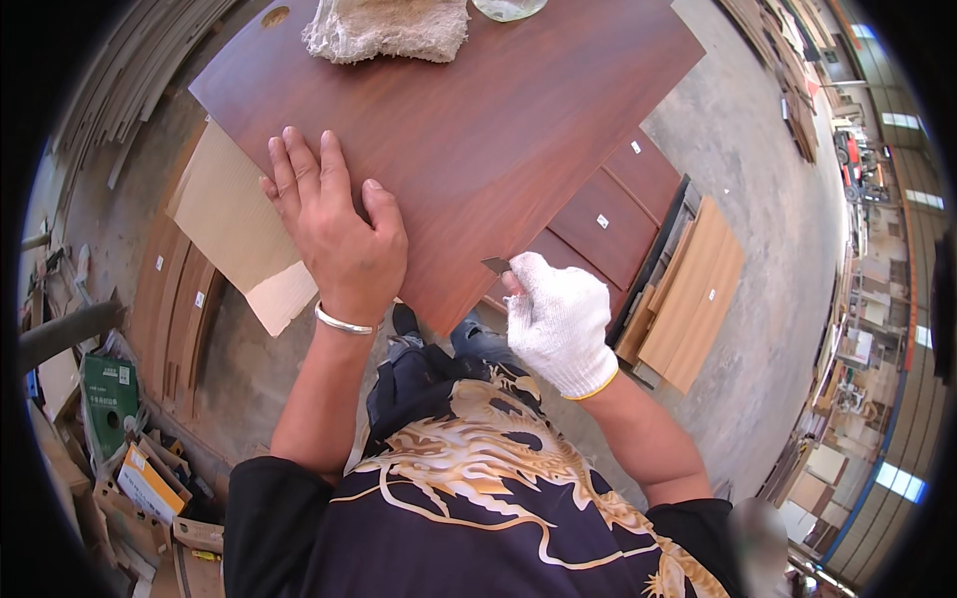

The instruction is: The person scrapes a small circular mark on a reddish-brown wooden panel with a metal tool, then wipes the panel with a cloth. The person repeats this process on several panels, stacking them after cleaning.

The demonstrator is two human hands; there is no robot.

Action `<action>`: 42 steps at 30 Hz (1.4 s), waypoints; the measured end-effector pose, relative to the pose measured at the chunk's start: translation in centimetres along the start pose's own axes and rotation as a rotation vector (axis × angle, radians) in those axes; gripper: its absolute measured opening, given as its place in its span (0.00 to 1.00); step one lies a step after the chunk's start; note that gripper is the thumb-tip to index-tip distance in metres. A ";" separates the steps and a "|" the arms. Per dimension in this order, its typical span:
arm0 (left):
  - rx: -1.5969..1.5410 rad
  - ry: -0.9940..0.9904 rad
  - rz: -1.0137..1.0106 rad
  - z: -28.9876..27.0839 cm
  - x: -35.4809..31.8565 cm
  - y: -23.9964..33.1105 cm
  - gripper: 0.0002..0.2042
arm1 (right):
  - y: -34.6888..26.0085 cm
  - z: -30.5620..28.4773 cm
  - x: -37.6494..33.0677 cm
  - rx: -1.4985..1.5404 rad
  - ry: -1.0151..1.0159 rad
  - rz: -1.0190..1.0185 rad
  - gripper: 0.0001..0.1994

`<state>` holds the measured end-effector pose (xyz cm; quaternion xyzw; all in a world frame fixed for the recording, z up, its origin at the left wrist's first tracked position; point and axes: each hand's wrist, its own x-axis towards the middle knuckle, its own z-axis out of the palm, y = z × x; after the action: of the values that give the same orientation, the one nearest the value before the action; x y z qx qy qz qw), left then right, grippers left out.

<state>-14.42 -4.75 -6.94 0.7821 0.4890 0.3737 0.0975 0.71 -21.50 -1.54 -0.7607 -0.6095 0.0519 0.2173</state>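
Note:
A large dark reddish-brown wood-grain panel [478,120] lies flat in front of me. My left hand [334,224] is bare, with a silver bangle at the wrist, and presses flat on the panel near its near-left edge. My right hand [556,319] wears a white knit glove. It pinches a small grey blade [495,265] against the panel's near edge.
A crumpled off-white rag [389,28] and a glass dish [508,8] sit at the panel's far end. Light wood boards [234,224] stick out under the panel on the left. More brown panels [608,214] and tan boards [693,294] lie on the concrete floor at right. Boxes [130,439] crowd the lower left.

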 end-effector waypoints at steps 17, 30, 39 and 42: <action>0.017 0.037 0.028 0.7 0.1 0.4 0.28 | -3.6 1.1 -2.5 0.009 -0.100 -0.031 0.06; -0.006 0.004 0.039 0.4 0.5 0.4 0.29 | -2.5 6.2 -8.6 0.232 -0.173 0.000 0.07; -0.036 0.006 0.050 0.0 0.2 -0.2 0.28 | -0.7 0.7 -4.4 0.427 0.042 0.244 0.03; -0.054 0.017 0.049 0.1 0.3 -0.6 0.28 | -0.8 0.1 -2.1 0.245 0.016 0.151 0.05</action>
<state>-14.65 -4.19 -7.19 0.7876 0.4603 0.3959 0.1053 -0.52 -23.31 -1.71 -0.7724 -0.5380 0.1362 0.3088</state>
